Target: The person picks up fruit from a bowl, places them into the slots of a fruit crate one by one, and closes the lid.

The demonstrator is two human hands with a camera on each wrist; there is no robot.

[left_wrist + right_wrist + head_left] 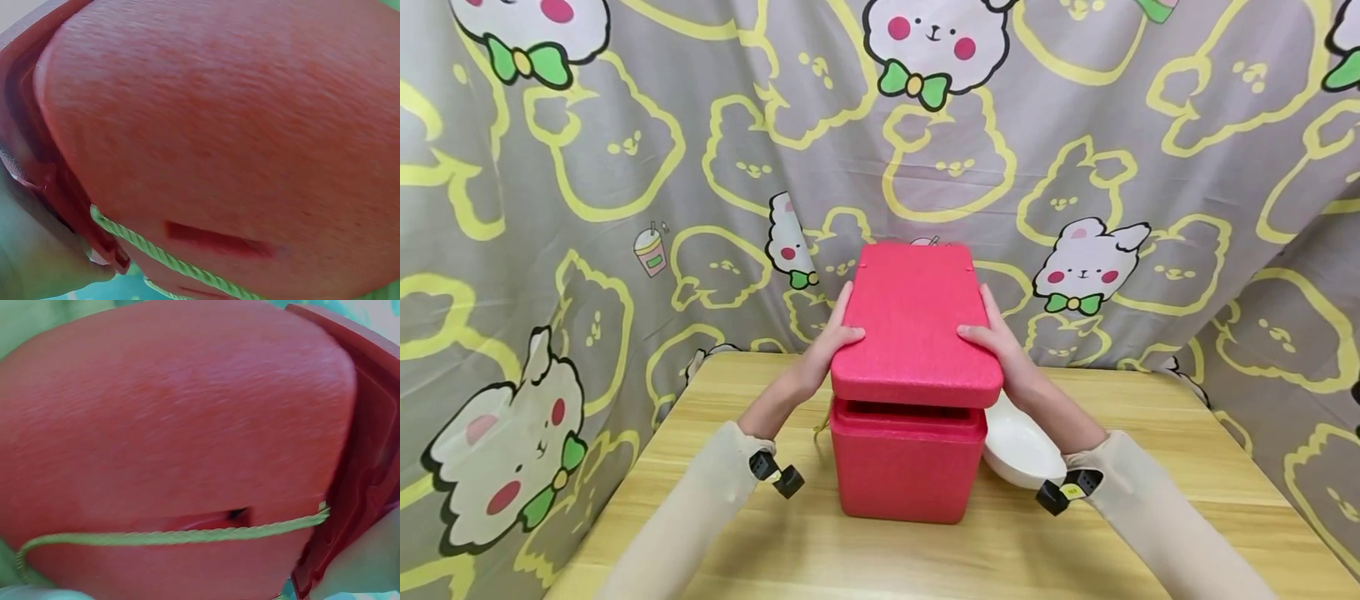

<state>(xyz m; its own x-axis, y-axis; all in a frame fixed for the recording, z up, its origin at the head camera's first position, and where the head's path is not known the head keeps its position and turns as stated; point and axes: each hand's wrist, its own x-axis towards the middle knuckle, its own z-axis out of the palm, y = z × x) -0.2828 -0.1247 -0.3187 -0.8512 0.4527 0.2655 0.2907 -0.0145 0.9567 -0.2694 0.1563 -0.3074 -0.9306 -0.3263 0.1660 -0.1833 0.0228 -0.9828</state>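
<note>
A red lid (pixel 917 325) is held above a red box (pixel 910 467) on the table, with a dark gap between them at the front. My left hand (pixel 827 350) grips the lid's left edge, thumb on top. On the opposite edge my right hand (pixel 1007 354) holds it the same way. In the left wrist view, the box's side wall (pixel 237 125) has a slot and a twisted cord (pixel 169 259) beside the lid's underside. The right wrist view shows a similar cord (pixel 175 537) across the other wall, near the lid's hollow underside (pixel 369 444).
A white bowl (pixel 1022 446) stands right of the box, partly behind my right forearm. The wooden table (pixel 737 533) meets a patterned grey curtain (pixel 700 167) at the back and sides.
</note>
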